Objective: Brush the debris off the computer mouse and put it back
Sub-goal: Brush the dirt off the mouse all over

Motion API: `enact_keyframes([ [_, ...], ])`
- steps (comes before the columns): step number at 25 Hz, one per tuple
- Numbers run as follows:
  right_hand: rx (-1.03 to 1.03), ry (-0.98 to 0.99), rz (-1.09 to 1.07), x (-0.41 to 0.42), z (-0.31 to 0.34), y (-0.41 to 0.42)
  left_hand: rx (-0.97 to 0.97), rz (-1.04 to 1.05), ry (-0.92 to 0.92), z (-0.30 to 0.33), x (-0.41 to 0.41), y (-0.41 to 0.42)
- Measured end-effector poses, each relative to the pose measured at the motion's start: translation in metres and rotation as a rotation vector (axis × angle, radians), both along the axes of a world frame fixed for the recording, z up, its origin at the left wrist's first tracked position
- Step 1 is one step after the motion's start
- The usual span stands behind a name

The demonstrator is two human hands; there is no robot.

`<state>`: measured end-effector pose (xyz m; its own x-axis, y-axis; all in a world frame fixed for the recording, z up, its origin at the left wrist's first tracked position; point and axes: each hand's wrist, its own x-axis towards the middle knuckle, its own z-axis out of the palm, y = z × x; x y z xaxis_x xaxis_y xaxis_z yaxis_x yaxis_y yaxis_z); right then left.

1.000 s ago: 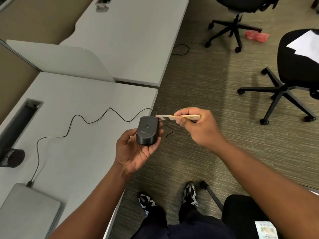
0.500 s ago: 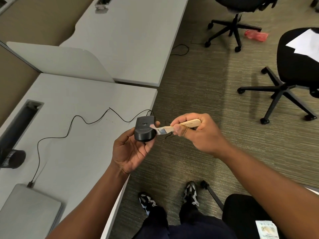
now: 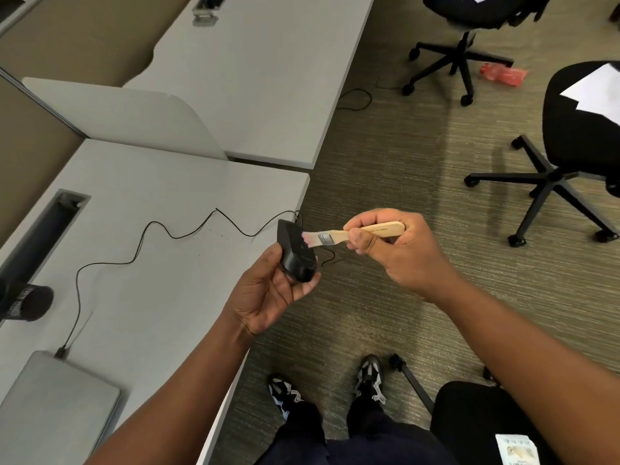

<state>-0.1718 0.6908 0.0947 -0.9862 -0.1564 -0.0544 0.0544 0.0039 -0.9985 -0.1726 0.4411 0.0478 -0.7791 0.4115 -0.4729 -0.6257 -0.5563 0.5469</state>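
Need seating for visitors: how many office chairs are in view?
3: one chair at top, one chair at the right edge holding paper, one chair at bottom right. Others may sit outside the frame.

Mouse (image 3: 297, 256) underside partly hidden by left hand (image 3: 268, 297); brush (image 3: 355, 234) handle print unreadable; laptop (image 3: 50, 407) cut by frame edge.

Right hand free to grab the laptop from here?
Probably not: the right hand grips the brush, and the left hand with the mouse sits between it and the laptop.
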Motion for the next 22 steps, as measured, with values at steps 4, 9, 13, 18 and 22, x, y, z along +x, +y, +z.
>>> enact_keyframes([
  [4,0.213,0.175,0.057,-0.011,0.009,-0.008,-0.178,-0.056,0.054,0.002,0.002,0.005],
  [9,0.445,0.363,0.141,-0.019,0.012,-0.021,-0.293,-0.098,0.093,-0.001,0.003,0.004],
  [13,0.443,0.333,0.253,-0.013,0.014,-0.020,-0.276,-0.060,0.065,-0.005,0.003,0.002],
  [18,0.394,0.303,0.287,-0.006,0.015,-0.017,-0.186,0.001,0.012,-0.010,0.006,0.003],
  [22,0.347,0.286,0.298,-0.004,0.013,-0.015,-0.176,0.012,-0.051,-0.007,0.007,0.006],
])
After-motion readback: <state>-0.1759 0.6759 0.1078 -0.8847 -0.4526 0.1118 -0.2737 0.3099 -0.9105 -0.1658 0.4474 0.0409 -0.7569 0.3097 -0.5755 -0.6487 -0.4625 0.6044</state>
